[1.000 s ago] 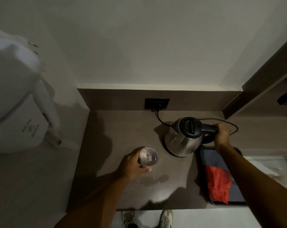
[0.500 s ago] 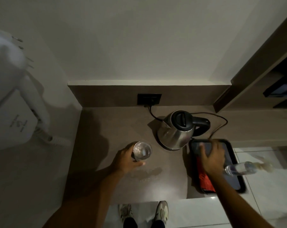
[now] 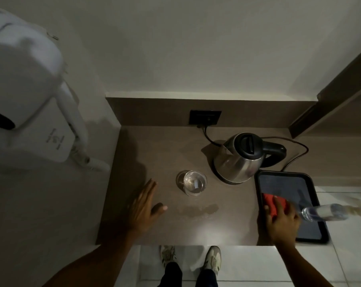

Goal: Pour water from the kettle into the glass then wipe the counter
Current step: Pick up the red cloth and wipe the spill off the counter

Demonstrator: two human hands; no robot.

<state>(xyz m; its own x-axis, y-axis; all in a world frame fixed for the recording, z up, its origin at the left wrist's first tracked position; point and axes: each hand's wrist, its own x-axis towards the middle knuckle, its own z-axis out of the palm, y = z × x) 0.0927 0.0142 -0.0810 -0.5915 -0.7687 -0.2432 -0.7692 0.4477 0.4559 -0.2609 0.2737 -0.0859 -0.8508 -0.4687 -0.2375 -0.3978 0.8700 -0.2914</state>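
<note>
A steel kettle (image 3: 240,160) with a black lid and handle stands on its base at the back right of the brown counter (image 3: 165,146). A clear glass (image 3: 193,182) holding water stands left of it. A small wet patch (image 3: 200,210) lies in front of the glass. My left hand (image 3: 144,206) is open, flat above the counter, left of the glass and apart from it. My right hand (image 3: 281,220) grips a red cloth (image 3: 271,205) lying on the dark tray (image 3: 299,183); the fingers cover most of the cloth.
A plastic bottle (image 3: 322,212) lies at the tray's right edge. The kettle's cord runs to a black wall socket (image 3: 205,117). A white wall-mounted hair dryer (image 3: 26,90) hangs at the left. The counter's front edge is above my shoes (image 3: 212,257).
My left hand let go of the glass and drew back to the left. My right hand left the kettle handle, moved down to the tray and closed on the red cloth.
</note>
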